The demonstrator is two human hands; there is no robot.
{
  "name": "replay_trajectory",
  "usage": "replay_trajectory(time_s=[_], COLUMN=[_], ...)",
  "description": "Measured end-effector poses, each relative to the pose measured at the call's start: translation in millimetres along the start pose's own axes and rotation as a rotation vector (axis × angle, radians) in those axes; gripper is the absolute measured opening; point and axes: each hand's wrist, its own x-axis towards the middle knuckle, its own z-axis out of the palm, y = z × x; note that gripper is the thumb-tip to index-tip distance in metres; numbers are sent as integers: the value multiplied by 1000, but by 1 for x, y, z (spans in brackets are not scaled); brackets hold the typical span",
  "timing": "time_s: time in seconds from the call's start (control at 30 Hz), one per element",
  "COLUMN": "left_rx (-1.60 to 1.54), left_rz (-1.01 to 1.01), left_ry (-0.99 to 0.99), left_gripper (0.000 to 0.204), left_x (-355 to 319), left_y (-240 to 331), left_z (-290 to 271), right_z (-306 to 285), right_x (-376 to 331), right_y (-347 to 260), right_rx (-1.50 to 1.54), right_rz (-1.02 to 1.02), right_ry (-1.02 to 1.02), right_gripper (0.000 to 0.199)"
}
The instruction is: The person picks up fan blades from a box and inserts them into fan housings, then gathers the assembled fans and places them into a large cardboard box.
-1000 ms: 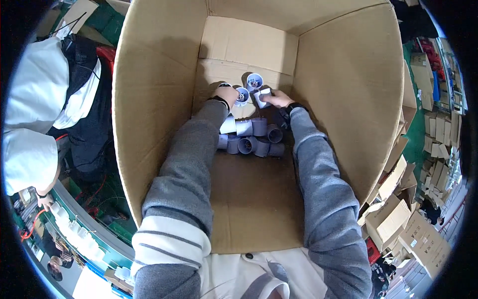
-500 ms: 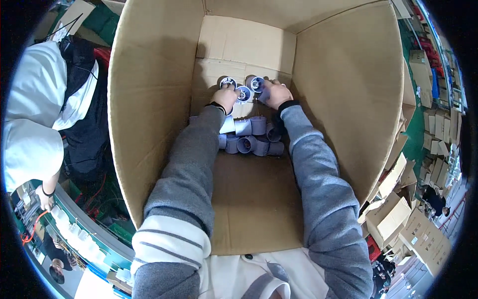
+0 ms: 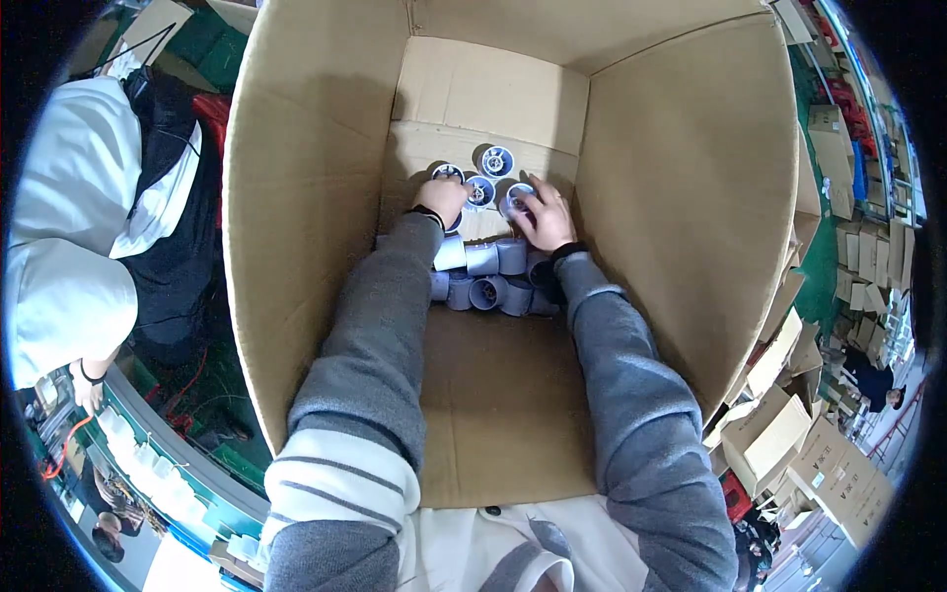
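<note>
This is looking like a factory or packing workshop. A large open cardboard carton (image 3: 326,247) is filling the view, with many identical small grey cylindrical parts (image 3: 488,276) lying in rows on its bottom. Stacks of flat and folded cardboard boxes (image 3: 799,444) are crowding the floor to the right. On the left, a co-worker in a white coat (image 3: 59,247) is standing beside a green-edged work line (image 3: 168,444) carrying rows of small white items (image 3: 148,469).

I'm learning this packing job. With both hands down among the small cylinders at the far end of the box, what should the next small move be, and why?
Probably press the upright cylinders together against the far wall of the cardboard box: the left hand and right hand flank them, and they stand loosely spaced beyond the lying row.
</note>
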Motion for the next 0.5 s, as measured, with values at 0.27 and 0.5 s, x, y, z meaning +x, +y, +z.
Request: replay_trajectory(time_s=[0.27,0.5], left_rx=[41,20], left_rz=[-4,-93], left_ry=[-195,-209], left_gripper=[17,28], left_x=[5,37], left_y=[3,7], left_z=[-15,-78], right_z=[-3,29], right_x=[49,74], right_y=[-16,-10], right_rx=[-21,-108], right_rz=[295,341], right_ry=[-242,-482], right_gripper=[30,30])
